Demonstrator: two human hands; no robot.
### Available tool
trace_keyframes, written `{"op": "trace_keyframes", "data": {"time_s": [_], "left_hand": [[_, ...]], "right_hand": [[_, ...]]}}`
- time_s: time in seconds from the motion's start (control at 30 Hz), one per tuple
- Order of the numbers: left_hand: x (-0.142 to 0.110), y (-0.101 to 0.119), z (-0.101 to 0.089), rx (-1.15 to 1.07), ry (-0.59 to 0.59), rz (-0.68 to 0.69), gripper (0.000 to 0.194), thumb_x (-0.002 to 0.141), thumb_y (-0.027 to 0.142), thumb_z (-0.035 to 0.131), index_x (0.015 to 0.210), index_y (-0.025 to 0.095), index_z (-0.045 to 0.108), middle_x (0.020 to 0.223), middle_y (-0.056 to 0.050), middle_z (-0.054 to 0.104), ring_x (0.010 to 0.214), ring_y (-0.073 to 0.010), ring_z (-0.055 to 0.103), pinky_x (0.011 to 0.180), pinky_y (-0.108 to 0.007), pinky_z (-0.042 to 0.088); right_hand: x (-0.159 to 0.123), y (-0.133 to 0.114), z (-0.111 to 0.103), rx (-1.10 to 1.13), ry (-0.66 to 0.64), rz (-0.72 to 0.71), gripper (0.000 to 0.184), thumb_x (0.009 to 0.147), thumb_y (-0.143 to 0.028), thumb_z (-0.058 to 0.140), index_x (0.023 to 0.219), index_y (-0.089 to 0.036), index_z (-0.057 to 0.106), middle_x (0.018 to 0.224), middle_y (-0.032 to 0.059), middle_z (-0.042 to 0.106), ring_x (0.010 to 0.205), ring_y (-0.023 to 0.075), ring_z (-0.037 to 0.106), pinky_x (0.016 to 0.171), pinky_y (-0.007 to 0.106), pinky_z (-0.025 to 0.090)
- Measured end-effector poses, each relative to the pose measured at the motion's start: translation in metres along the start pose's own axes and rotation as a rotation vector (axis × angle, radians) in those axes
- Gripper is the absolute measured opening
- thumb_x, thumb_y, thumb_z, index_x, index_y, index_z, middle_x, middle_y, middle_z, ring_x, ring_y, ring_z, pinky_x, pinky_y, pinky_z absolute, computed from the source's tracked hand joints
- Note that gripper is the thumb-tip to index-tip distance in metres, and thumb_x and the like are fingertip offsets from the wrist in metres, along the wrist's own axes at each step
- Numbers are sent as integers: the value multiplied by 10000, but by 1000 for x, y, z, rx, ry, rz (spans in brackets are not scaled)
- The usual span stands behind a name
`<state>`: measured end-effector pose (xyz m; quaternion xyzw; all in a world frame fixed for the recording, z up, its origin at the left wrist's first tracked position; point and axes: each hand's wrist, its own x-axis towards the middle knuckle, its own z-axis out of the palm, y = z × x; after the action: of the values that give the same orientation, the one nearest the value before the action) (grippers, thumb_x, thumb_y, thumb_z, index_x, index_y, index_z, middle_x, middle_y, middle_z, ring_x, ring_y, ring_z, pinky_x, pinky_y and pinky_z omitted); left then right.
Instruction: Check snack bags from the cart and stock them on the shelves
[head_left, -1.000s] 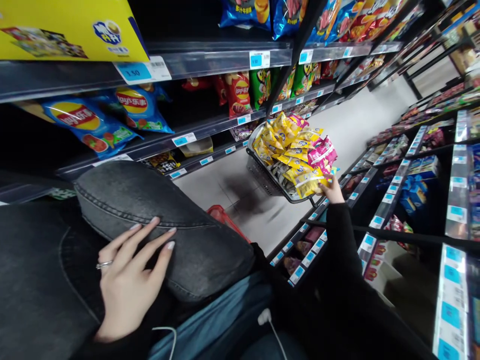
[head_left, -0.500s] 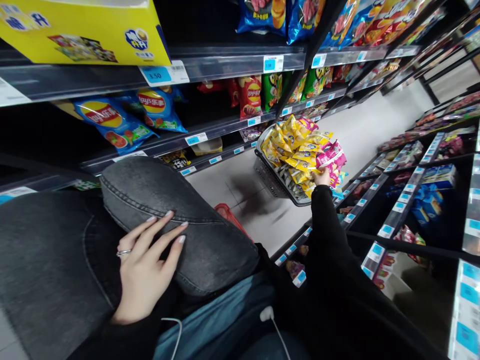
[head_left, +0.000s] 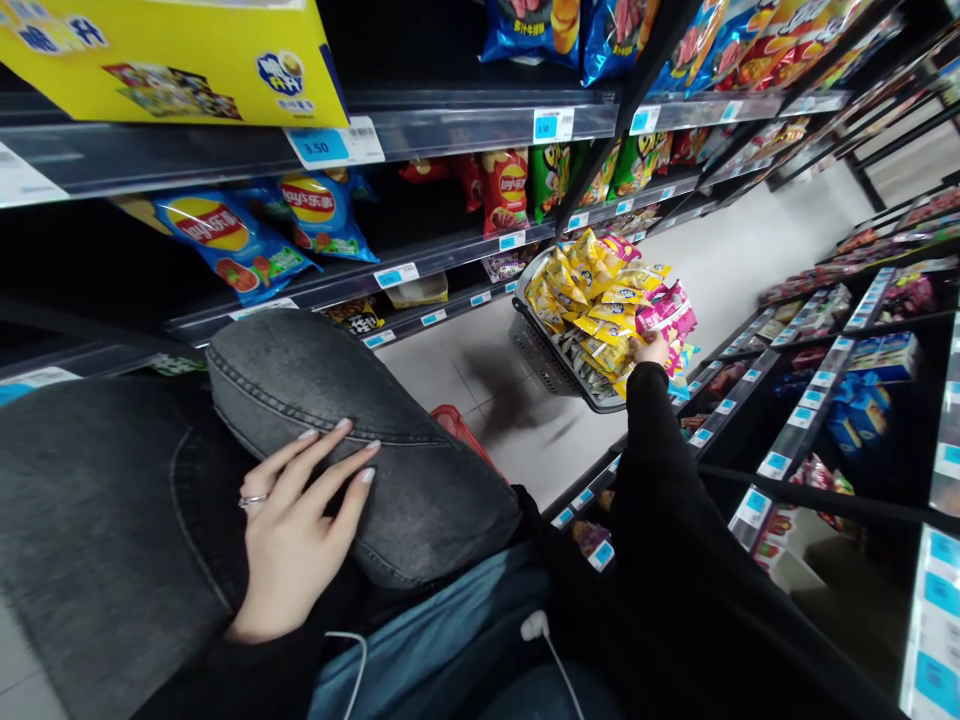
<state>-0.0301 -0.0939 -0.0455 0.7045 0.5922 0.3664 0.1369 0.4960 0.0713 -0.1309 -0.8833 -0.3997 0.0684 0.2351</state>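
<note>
My left hand (head_left: 304,525) lies flat on my grey-black jeans knee (head_left: 352,400), fingers spread, a ring on one finger. My right hand (head_left: 651,349) reaches out to a dark shopping basket (head_left: 541,352) heaped with small snack bags. Its fingers are curled at the edge of a pink snack bag (head_left: 667,313) and seem to grip it; the fingertips are partly hidden among the packets. Yellow snack bags (head_left: 592,268) fill most of the basket, with silvery ones lower down and a light-blue one by my wrist.
Shelves with blue chip bags (head_left: 229,245), red chip bags (head_left: 505,190) and a yellow carton (head_left: 172,60) rise on the left. Shelf edges with price tags (head_left: 776,462) line the right. Something red (head_left: 461,430) shows beside my knee on the tiled floor (head_left: 480,370).
The whole view has shifted very slightly to the right. Both hands stay where they were, the left on the knee and the right at the pink snack bag.
</note>
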Motion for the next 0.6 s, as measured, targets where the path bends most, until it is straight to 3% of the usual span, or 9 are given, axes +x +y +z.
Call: {"op": "trace_keyframes", "data": {"time_s": [0.13, 0.27, 0.37, 0.5, 0.6], "left_hand": [[0, 0, 0, -21, -3, -17, 336, 792, 197, 645, 1097, 330, 693, 1273, -37, 618, 1206, -314, 513, 1030, -537, 376], [-1, -1, 1, -25, -14, -19, 315, 796, 206, 641, 1082, 323, 698, 1272, -42, 619, 1207, -309, 508, 1031, -520, 372], [-2, -4, 2, -9, 9, 0, 273, 799, 215, 638, 1055, 280, 710, 1251, -64, 632, 1199, -309, 514, 1030, -499, 374], [-4, -5, 1, 64, -8, 36, 222, 832, 230, 600, 1023, 258, 709, 1230, -60, 643, 1168, -281, 532, 1006, -468, 397], [-6, -5, -1, 118, -27, 61, 212, 858, 217, 570, 1014, 266, 704, 1215, -46, 650, 1167, -255, 523, 975, -442, 419]], "right_hand": [[-17, -10, -10, -30, 105, 74, 260, 779, -266, 585, 973, -98, 541, 1014, 180, 605, 952, 243, 554, 892, 383, 430], [-67, -23, -24, -83, 246, 38, 252, 838, -278, 513, 1022, -109, 548, 1115, 208, 546, 1076, 290, 500, 960, 431, 377], [-130, -40, -26, -118, 316, -213, 179, 858, -278, 475, 920, -149, 583, 1027, 170, 564, 1070, 300, 487, 943, 446, 375], [-209, -85, -12, 79, 112, -615, 141, 870, -228, 456, 834, -183, 584, 835, 89, 600, 836, 231, 541, 798, 389, 425], [-233, -144, 1, 283, -42, -840, 114, 868, -195, 479, 839, -190, 589, 755, 45, 617, 728, 188, 557, 717, 333, 434]]}}
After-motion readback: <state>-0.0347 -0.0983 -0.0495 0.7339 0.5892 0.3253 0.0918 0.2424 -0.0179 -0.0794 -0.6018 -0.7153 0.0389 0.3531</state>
